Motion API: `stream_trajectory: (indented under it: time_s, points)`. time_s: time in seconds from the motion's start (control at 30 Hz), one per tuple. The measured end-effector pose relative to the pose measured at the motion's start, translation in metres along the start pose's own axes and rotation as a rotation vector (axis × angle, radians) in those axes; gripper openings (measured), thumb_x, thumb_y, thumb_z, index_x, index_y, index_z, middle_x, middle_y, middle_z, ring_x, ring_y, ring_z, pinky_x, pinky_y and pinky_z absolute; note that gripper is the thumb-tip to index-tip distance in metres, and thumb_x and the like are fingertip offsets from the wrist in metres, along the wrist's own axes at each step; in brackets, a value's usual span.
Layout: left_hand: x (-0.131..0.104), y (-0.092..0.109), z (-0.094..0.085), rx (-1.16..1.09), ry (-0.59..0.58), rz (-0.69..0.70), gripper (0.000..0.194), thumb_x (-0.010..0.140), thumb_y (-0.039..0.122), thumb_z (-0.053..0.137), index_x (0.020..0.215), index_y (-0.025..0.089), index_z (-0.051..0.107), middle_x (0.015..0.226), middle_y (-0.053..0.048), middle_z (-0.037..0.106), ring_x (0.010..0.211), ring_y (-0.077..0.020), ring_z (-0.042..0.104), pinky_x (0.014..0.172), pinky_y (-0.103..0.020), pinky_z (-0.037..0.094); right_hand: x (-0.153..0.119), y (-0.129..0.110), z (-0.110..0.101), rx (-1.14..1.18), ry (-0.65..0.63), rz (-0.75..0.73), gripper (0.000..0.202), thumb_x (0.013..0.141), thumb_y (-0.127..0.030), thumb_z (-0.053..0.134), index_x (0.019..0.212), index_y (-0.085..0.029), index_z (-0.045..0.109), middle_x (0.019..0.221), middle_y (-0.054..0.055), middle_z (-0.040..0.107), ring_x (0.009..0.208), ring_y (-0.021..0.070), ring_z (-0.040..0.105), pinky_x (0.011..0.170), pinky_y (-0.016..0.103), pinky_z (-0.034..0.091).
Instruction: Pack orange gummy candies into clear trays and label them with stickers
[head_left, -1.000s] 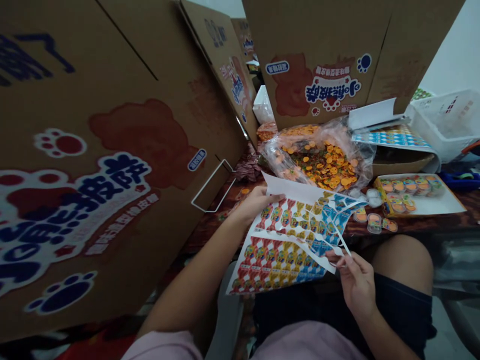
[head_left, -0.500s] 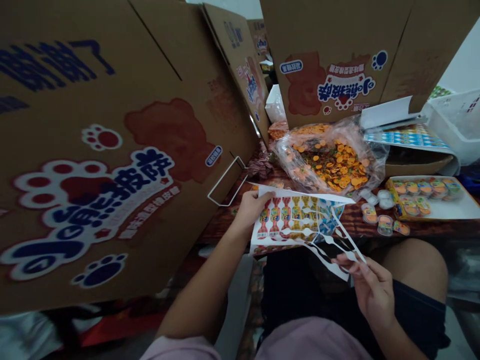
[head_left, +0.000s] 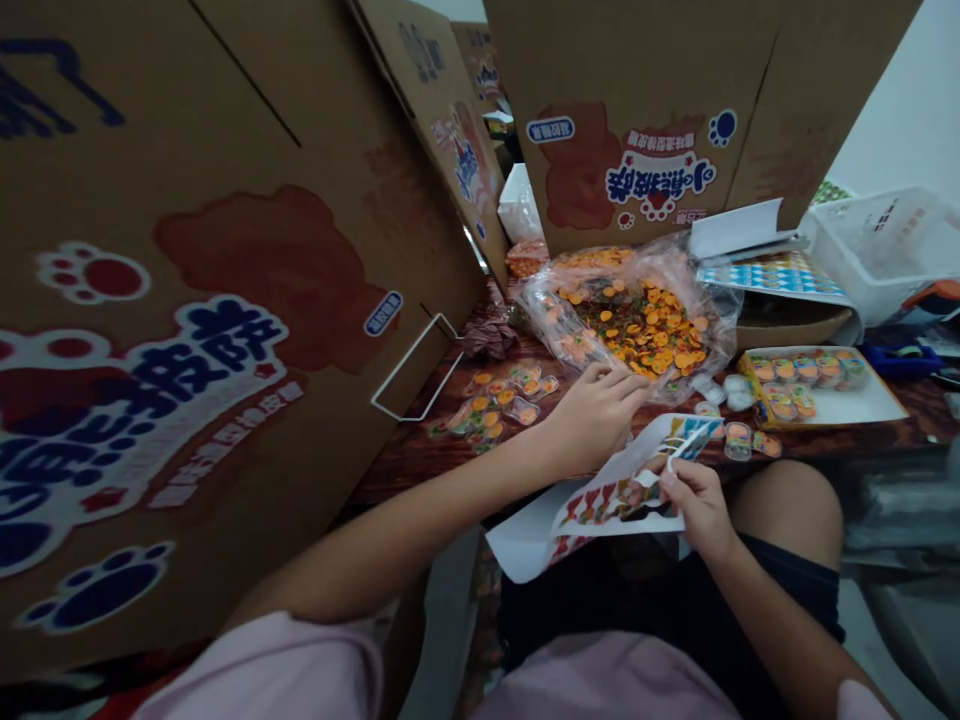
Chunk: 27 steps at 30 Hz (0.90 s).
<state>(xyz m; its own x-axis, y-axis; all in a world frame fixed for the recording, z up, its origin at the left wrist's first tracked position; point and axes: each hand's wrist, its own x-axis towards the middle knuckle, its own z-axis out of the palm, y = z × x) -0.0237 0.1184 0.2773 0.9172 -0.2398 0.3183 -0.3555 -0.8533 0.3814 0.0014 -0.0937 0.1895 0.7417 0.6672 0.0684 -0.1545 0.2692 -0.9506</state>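
A printed sticker sheet (head_left: 600, 505) with rows of candy-shaped labels and cut-out gaps hangs over my lap, bent and curling. My right hand (head_left: 701, 510) pinches its right side, where the white backing strips are loose. My left hand (head_left: 596, 420) is just beyond the sheet's far edge, its fingers bent and pointing right. The left thumb and whatever those fingers hold are hidden. Small clear cups with orange pieces (head_left: 739, 440) sit right behind the right hand. To the left of my left hand lie loose orange pieces and cups (head_left: 487, 410) on the table.
An open plastic bag of orange pieces (head_left: 652, 320) lies behind the hands. A shallow box of filled cups (head_left: 862, 395) stands right. Large cardboard cartons (head_left: 300, 280) rise left and at the back. A white basket (head_left: 885, 240) and blue tape dispenser (head_left: 900, 358) are far right.
My left hand has let go of the sheet's left corner and moved right across to its far edge. The sheet has swung lower and folded, uncovering loose pieces on the table. My view shifted right.
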Motion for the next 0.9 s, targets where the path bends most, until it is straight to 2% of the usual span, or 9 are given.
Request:
stream_trajectory:
  time_s: [0.1,0.17,0.23,0.37,0.47,0.53,0.63,0.73,0.9]
  points:
    - [0.02,0.017,-0.026,-0.21,-0.024,-0.182,0.035,0.1,0.03,0.038,0.119,0.022,0.066,0.104,-0.009,0.074,0.098,-0.0252,0.07,0.092,-0.038,0.051,-0.005,-0.012,0.0,-0.017,-0.026,-0.05,0.042,0.093,-0.05,0.068,0.063,-0.021,0.066,0.082,0.006,0.074,0.077,0.0216,0.07,0.071,0.033,0.055]
    - [0.027,0.025,-0.037,-0.151,-0.097,-0.205,0.036,0.098,0.047,0.049,0.116,0.022,0.067,0.1,-0.01,0.073,0.094,-0.028,0.069,0.088,-0.038,0.051,-0.006,-0.018,0.002,-0.031,-0.054,-0.059,0.043,0.094,-0.051,0.066,0.063,-0.022,0.066,0.078,0.006,0.074,0.074,0.0207,0.069,0.069,0.032,0.055]
    - [0.035,0.029,-0.037,0.023,-0.119,-0.158,0.035,0.092,0.049,0.058,0.106,0.02,0.07,0.097,-0.013,0.071,0.097,-0.0331,0.068,0.095,-0.045,0.048,-0.006,-0.021,0.007,-0.051,-0.09,-0.052,0.046,0.093,-0.055,0.066,0.061,-0.022,0.066,0.077,0.005,0.073,0.068,0.0193,0.068,0.064,0.031,0.054]
    - [0.05,0.027,-0.003,0.196,-0.128,-0.079,0.023,0.091,0.034,0.055,0.091,0.016,0.07,0.094,-0.019,0.07,0.101,-0.0388,0.068,0.104,-0.056,0.041,-0.006,-0.021,0.015,-0.113,-0.162,-0.095,0.051,0.095,-0.057,0.061,0.058,-0.022,0.065,0.075,0.006,0.073,0.068,0.019,0.068,0.066,0.031,0.054]
    - [0.051,0.017,0.025,0.161,-0.303,-0.125,0.018,0.086,0.028,0.06,0.095,0.016,0.071,0.089,-0.017,0.072,0.091,-0.0363,0.071,0.094,-0.05,0.048,-0.012,-0.017,0.014,-0.118,-0.188,-0.088,0.048,0.097,-0.056,0.059,0.064,-0.022,0.07,0.079,0.006,0.075,0.072,0.0192,0.068,0.068,0.03,0.053]
    - [0.047,0.008,0.035,0.126,-0.357,-0.22,0.021,0.083,0.022,0.062,0.102,0.018,0.071,0.086,-0.014,0.073,0.085,-0.0338,0.072,0.087,-0.044,0.051,-0.021,-0.013,0.008,-0.084,-0.185,-0.06,0.046,0.098,-0.055,0.058,0.069,-0.021,0.073,0.083,0.006,0.077,0.069,0.0181,0.068,0.066,0.029,0.052]
    - [0.037,-0.007,0.037,0.201,-0.343,-0.335,0.03,0.085,0.016,0.058,0.113,0.019,0.068,0.085,-0.011,0.073,0.082,-0.031,0.072,0.081,-0.039,0.051,-0.039,-0.004,-0.006,-0.042,-0.104,-0.021,0.043,0.099,-0.051,0.059,0.074,-0.02,0.075,0.082,0.007,0.077,0.067,0.0181,0.068,0.063,0.029,0.051]
    - [0.029,-0.023,0.029,0.336,-0.346,-0.375,0.033,0.087,0.013,0.052,0.117,0.017,0.064,0.086,-0.013,0.072,0.082,-0.0308,0.072,0.077,-0.037,0.05,-0.057,0.002,-0.02,0.056,0.061,0.023,0.039,0.097,-0.047,0.063,0.071,-0.02,0.073,0.077,0.007,0.076,0.065,0.0195,0.069,0.057,0.028,0.049]
    - [0.017,-0.051,0.009,0.289,-0.231,-0.419,0.024,0.099,0.026,0.043,0.105,0.017,0.064,0.077,-0.01,0.067,0.069,-0.0252,0.063,0.071,-0.034,0.044,-0.078,0.001,-0.037,0.214,0.237,0.012,0.038,0.09,-0.044,0.072,0.061,-0.021,0.067,0.08,0.008,0.076,0.064,0.0223,0.071,0.059,0.034,0.055]
